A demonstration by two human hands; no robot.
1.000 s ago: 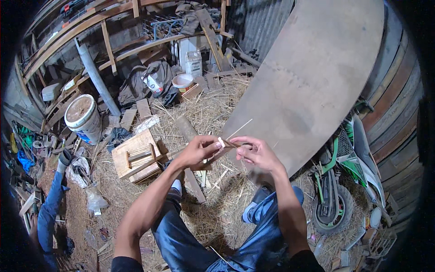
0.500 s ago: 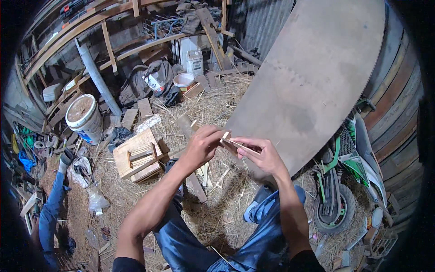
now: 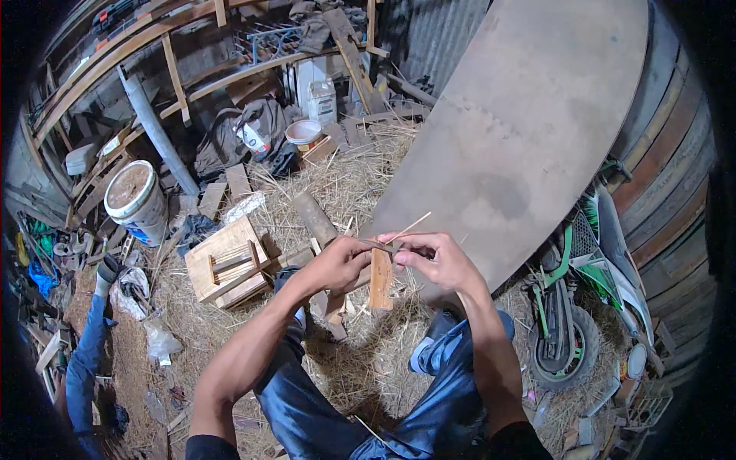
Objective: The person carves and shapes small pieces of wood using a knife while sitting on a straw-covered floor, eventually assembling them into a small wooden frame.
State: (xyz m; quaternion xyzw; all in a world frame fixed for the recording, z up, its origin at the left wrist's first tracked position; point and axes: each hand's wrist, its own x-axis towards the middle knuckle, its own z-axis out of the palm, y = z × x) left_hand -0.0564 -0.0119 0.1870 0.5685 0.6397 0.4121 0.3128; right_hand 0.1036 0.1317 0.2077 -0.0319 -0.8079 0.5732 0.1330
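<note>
In front of my body my two hands meet over a small flat piece of wood (image 3: 381,282), its orange-brown face hanging down between them. My left hand (image 3: 341,262) is closed, fingertips pinching the upper left end of the work. My right hand (image 3: 435,259) is closed at the upper right, thumb pressed toward the fingers. A narrow dark strip spans the gap between the fingertips; I cannot tell its kind. From beside the right fingers a thin pale sliver (image 3: 414,226) sticks up and to the right. The fingers partly hide how the pieces join.
A light wooden box (image 3: 222,264) with a small slatted frame on it lies at left on straw. A large board (image 3: 521,115) leans at right, beside a green-and-white motorbike (image 3: 571,307). Buckets (image 3: 136,195) and scrap wood line the back. Another person's leg (image 3: 88,353) shows at far left.
Both hands have turned the wooden piece, so its broad face now shows hanging below the fingers. The right hand has moved slightly left, and the thin sliver now points up and right.
</note>
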